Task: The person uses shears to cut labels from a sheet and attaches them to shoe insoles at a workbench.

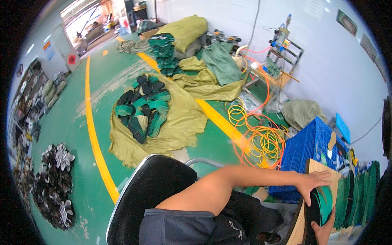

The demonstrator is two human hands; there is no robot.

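Saw a shelf (24, 106) along the left edge of the frame, with a dark heap (51, 188) at lower left. Noted a yellow line (94, 134) down the green floor (61, 122), then a pile of insoles (143, 102) on an olive sheet (181, 136) left of centre. Found a black chair (151, 192) at bottom centre, looped hoses (265, 143) right of centre, and a blue crate (294, 163) just beside the table (313, 167).

Found the stack (324, 204), green and black insoles, over the table at lower right, directly between both hands, with its long axis running roughly up and down the frame. Saw the left hand (311, 183) at the upper end, fingers spread above, thumb pressed against the stack's left side. Saw the right hand (325, 228) at the lower end, pinching the stack between thumb and fingers. Judged both about equally near; could not tell the grip underneath.

Saw the table's edge near the stack on the left, and a standing row of insoles (359, 196) just beside on the right. Judged sideways room narrow, tightest toward the row, with more room toward the upper left, past the table's edge.
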